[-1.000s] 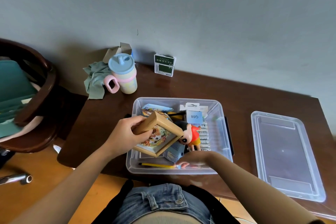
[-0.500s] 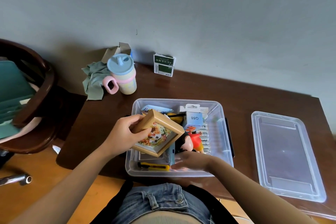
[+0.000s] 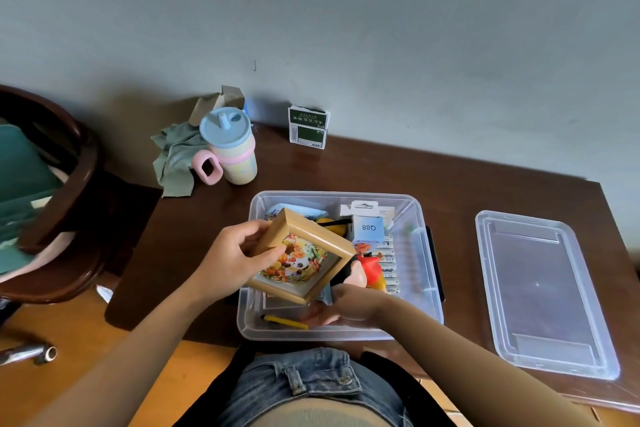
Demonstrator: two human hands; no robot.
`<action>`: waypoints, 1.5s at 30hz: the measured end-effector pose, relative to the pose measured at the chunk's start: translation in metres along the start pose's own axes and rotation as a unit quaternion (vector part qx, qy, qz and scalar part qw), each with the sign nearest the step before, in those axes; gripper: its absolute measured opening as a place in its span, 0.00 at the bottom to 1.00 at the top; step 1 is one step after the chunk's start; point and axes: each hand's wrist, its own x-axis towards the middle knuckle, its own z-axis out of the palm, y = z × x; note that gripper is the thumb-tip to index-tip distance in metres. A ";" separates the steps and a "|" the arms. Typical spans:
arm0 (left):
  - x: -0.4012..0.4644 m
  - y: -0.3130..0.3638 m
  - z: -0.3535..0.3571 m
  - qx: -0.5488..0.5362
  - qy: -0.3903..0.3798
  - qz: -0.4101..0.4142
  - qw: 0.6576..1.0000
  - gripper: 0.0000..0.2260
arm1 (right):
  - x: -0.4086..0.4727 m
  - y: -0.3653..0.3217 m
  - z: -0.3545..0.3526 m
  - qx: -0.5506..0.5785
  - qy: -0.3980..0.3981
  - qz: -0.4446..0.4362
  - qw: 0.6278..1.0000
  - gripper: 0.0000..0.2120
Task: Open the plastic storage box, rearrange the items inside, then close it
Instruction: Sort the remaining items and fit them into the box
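Note:
The clear plastic storage box (image 3: pixel 417 253) stands open on the brown table, and its lid (image 3: pixel 540 288) lies flat to the right. My left hand (image 3: pixel 232 260) grips a wooden picture frame (image 3: pixel 301 256) with a panda picture, held tilted above the box's left half. My right hand (image 3: pixel 349 305) reaches low into the box's front under the frame, fingers stretched toward a yellow utility knife (image 3: pixel 284 321). A red toy figure (image 3: pixel 369 269), a blue Q88 card (image 3: pixel 369 229) and a row of batteries (image 3: pixel 389 263) lie inside. The frame hides other items.
A pastel lidded cup (image 3: pixel 232 146) with a pink handle and a green cloth (image 3: pixel 173 159) sit at the back left. A small green box (image 3: pixel 308 128) leans on the wall. A dark wooden chair (image 3: pixel 69 191) stands left of the table.
My right hand has slid a little left along the box's front, toward the yellow knife. The toy figure has shifted slightly. The frame stays in my left hand, barely moved.

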 end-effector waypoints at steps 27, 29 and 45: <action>0.002 0.016 -0.019 -0.050 0.098 0.019 0.994 0.09 | -0.032 -0.051 0.033 -0.116 -0.026 -0.150 0.981 0.14; 0.004 0.017 -0.017 -0.054 0.096 0.020 0.994 0.09 | -0.048 -0.048 0.018 -0.138 -0.038 -0.169 0.975 0.12; 0.017 0.020 0.025 -0.031 -0.005 0.051 0.998 0.09 | -0.060 -0.003 -0.037 -0.450 0.185 0.067 0.871 0.17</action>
